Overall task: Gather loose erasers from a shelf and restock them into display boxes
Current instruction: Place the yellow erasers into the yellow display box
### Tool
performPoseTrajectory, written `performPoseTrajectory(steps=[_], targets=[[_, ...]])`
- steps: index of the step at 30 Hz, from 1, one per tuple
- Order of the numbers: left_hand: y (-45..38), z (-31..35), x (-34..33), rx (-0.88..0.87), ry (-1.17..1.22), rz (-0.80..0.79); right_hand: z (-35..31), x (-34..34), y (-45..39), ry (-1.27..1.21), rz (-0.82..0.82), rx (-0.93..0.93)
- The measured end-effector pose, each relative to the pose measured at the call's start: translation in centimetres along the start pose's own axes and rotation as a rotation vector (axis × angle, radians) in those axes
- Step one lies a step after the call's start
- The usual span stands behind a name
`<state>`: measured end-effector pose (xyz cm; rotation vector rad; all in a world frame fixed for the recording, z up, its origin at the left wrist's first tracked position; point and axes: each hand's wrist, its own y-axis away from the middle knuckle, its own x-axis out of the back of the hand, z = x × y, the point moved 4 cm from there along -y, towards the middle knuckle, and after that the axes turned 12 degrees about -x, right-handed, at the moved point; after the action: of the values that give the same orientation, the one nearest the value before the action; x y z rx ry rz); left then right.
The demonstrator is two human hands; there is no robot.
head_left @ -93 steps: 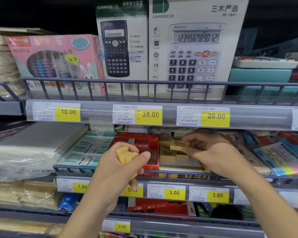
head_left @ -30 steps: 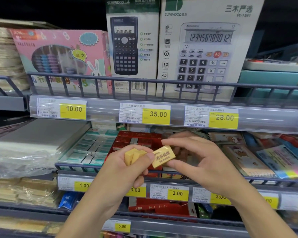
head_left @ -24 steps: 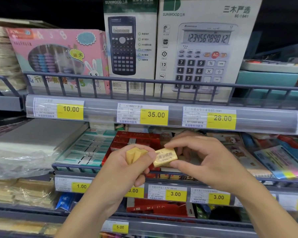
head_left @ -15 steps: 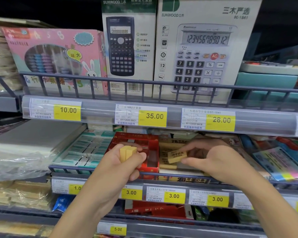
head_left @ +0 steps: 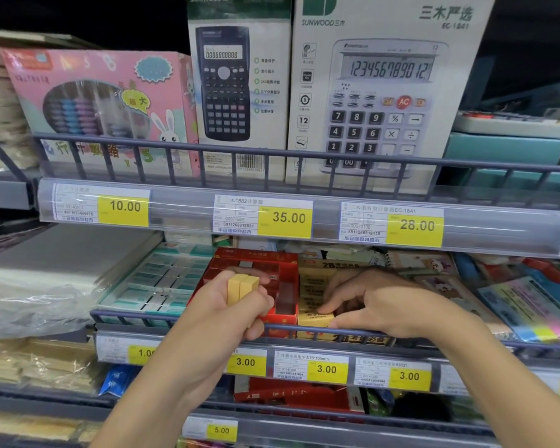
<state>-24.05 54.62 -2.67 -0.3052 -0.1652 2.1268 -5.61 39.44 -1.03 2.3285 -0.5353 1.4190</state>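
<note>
Right grip (head_left: 362,305) pinches an eraser (head_left: 314,319) into the yellow box (head_left: 317,279); left grip (head_left: 236,305) clasps two erasers (head_left: 241,287).

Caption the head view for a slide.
Left hand holds yellow erasers upright while right hand presses another eraser into the yellow display box.

A stationery shop is indicated by grey wire-fronted metal shelves (head_left: 304,158) lined with yellow printed price tags (head_left: 285,218), boxed white-and-green calculator packages (head_left: 385,88) and stacked paper goods (head_left: 0,101).

2 calculator boxes (head_left: 337,88), pink abacus box (head_left: 101,108)
</note>
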Motion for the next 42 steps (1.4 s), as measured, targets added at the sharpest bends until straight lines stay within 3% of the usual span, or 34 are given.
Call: performPoseTrajectory(steps=[15,18,21,24,28,42], targets=[[0.6,0.1,-0.8,0.044,0.089,-0.078,-0.4,0.0,0.6,0.015,-0.071,0.01],[0.9,0.3,-1.1,0.034,0.107,-0.147,-0.7,0.2,1.3,0.014,0.057,-0.016],[1.2,0.5,-1.4,-0.004,0.088,-0.201,-2.0,0.6,2.8,-0.223,0.231,0.012],[1.4,0.6,-1.8,-0.02,0.111,-0.225,-4.1,0.3,4.1,-0.53,0.206,0.149],[1.7,0.9,-2.5,-0.004,0.118,-0.223,-5.9,-0.6,4.7,-0.542,0.203,0.245],[2.1,1.2,-3.0,0.039,0.105,-0.279,-5.6,-0.8,5.0,-0.896,0.072,0.274]])
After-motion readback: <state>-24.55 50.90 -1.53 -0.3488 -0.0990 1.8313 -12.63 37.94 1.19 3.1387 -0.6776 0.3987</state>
